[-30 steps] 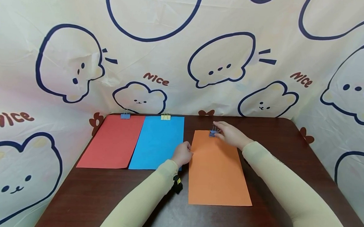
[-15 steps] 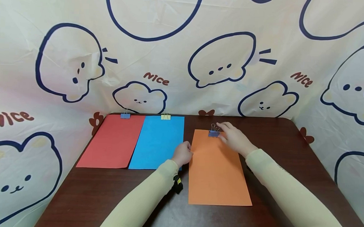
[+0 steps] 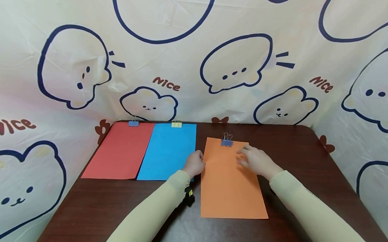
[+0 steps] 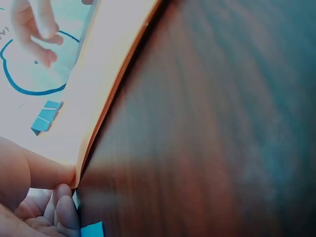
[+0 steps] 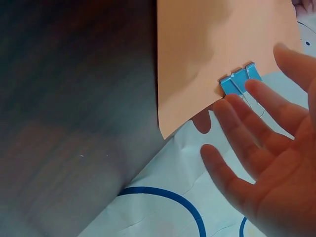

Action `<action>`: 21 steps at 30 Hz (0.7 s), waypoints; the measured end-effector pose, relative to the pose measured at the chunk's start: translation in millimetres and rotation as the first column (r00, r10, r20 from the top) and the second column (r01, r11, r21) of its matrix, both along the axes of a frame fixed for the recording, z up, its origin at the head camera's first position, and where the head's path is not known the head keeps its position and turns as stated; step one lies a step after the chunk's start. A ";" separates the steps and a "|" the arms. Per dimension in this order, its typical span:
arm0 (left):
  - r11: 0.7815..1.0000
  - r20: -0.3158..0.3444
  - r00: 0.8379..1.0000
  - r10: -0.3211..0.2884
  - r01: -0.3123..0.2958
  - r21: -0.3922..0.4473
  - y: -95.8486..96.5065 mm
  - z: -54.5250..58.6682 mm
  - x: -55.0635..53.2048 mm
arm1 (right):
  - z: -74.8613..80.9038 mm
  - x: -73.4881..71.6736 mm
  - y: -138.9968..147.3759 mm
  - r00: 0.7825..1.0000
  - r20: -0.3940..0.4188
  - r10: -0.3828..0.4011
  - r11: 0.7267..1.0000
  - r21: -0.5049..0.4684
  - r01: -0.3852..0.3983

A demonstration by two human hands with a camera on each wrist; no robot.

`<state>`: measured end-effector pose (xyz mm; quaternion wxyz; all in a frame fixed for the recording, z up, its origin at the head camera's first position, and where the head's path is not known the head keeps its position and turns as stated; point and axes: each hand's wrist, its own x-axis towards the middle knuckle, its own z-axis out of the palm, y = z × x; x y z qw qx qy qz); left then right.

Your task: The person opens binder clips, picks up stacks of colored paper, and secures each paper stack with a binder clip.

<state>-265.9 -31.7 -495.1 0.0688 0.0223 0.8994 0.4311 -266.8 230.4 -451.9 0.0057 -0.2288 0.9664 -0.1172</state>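
A sheet of orange paper (image 3: 230,191) lies lengthwise on the table, right of centre. My left hand (image 3: 194,163) pinches its left edge; in the left wrist view the thumb (image 4: 49,170) is on top and curled fingers (image 4: 66,212) are beneath. A blue binder clip (image 3: 227,142) grips the sheet's far edge, its wire handles pointing away. My right hand (image 3: 258,161) is over the sheet's upper right part, apart from the clip, and holds nothing. Its fingers look spread and loosely bent in the right wrist view, where the clip (image 5: 241,79) also appears.
Left of the orange sheet lie a blue sheet (image 3: 168,152) with a yellow binder clip (image 3: 176,125) and a red sheet (image 3: 118,150) with a blue binder clip (image 3: 133,123). A printed cloth (image 3: 190,63) hangs around the dark wooden table (image 3: 105,211).
My right hand has let go of the binder clip's handles and drawn back toward the right and nearer to me. The clip stays on the orange paper. My left hand has kept its place.
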 end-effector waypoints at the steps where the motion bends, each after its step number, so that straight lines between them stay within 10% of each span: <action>1: 1.000 -0.002 1.000 -0.001 0.001 0.000 0.1 0.0 0.1 | -0.7 1.3 0.7 1.000 0.010 0.000 1.000 0.011 -0.001; 21: 1.000 0.020 1.000 0.004 -0.004 0.009 0.5 2.7 1.5 | -7.6 14.8 0.7 0.988 0.151 -0.016 0.994 0.110 0.000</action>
